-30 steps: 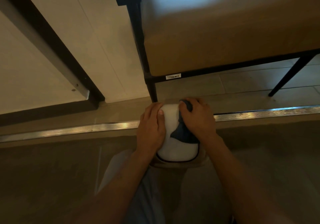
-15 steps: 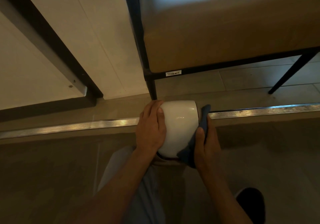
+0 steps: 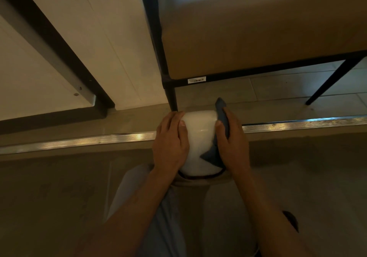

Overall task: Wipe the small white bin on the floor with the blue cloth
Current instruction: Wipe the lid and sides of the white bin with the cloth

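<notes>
Two hands bracketed the small white bin (image 3: 198,141) at the centre of the frame, a smooth, glossy, rounded shell with a dark band along its lower edge. The left hand (image 3: 170,143) lay flat on its left side, fingers (image 3: 168,121) straight and close together, thumb resting on the plastic. The right hand (image 3: 232,145) pressed the blue cloth (image 3: 213,155) to the bin's right side, fingers lying close together over the soft folded fabric, a pointed corner sticking out above them and another draping onto the white surface. A ribbed metal strip (image 3: 79,140) crossed the matte floor. A black-framed chair (image 3: 258,28) with a tan padded seat filled the upper right.
</notes>
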The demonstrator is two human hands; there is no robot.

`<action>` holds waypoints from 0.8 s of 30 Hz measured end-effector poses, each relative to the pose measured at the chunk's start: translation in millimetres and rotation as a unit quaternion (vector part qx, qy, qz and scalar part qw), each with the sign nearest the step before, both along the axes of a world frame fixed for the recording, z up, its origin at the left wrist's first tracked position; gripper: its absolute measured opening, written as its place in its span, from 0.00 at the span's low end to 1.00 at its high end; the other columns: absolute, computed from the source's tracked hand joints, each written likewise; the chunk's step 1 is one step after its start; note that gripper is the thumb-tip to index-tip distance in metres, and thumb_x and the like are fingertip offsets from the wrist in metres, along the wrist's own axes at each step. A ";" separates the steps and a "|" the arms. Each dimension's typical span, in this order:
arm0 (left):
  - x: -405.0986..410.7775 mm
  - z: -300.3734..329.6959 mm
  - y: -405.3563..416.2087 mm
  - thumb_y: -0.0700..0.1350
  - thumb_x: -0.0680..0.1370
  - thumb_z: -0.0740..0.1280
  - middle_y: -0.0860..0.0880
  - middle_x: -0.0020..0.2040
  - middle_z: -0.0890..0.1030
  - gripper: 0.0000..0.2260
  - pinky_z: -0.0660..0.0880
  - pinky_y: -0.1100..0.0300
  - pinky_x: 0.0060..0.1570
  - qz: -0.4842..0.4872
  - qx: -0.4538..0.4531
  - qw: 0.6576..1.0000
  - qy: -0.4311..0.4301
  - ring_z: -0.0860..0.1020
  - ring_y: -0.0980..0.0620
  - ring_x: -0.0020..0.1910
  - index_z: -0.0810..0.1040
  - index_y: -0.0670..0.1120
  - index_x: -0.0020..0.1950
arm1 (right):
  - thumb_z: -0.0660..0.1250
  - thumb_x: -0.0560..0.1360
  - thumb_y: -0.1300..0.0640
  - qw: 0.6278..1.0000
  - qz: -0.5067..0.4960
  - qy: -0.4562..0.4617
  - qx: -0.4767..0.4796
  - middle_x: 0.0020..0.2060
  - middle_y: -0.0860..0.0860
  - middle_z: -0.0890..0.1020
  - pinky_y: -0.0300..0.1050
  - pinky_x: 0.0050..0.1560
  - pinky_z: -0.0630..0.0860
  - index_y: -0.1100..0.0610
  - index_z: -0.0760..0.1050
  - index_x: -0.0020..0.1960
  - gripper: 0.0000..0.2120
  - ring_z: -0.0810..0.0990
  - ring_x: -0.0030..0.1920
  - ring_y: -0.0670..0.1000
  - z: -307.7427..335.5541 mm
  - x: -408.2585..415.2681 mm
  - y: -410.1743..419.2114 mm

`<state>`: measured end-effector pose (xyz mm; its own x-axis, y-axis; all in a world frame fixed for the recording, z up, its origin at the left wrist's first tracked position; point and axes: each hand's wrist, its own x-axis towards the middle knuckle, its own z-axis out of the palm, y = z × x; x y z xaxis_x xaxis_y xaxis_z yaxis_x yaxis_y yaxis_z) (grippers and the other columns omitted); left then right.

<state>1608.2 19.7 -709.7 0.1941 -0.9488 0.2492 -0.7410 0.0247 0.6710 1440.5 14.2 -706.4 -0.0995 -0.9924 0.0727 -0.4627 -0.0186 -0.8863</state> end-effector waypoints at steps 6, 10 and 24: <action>6.4 0.7 -0.9 0.60 0.83 0.52 0.49 0.71 0.71 0.22 0.73 0.50 0.64 -0.039 0.022 0.998 -0.045 0.72 0.47 0.67 0.70 0.54 0.73 | 0.58 0.81 0.46 0.996 -0.004 0.092 -0.018 0.71 0.52 0.69 0.45 0.59 0.70 0.51 0.64 0.74 0.23 0.73 0.64 0.53 4.0 2.1 -5.7; 9.8 3.0 -4.7 0.59 0.82 0.53 0.49 0.69 0.72 0.22 0.74 0.52 0.61 -0.064 0.020 0.995 -0.068 0.74 0.48 0.63 0.71 0.52 0.73 | 0.56 0.82 0.51 0.976 0.077 0.204 0.024 0.60 0.56 0.77 0.44 0.51 0.68 0.53 0.75 0.65 0.16 0.76 0.53 0.54 28.0 8.4 -48.8; -0.1 0.7 -27.0 0.55 0.83 0.47 0.50 0.66 0.77 0.23 0.71 0.48 0.62 -0.075 0.045 0.978 -0.190 0.74 0.46 0.64 0.73 0.50 0.70 | 0.53 0.80 0.45 0.932 0.180 0.300 0.089 0.52 0.54 0.81 0.49 0.53 0.72 0.54 0.78 0.51 0.19 0.78 0.50 0.55 39.5 26.1 -84.2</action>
<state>1608.1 -7.3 -709.0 -0.0397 -0.9808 0.1910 -0.9299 0.1062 0.3521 1466.6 -70.1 -666.9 0.2479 -0.9553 -0.1610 -0.8688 -0.1457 -0.4732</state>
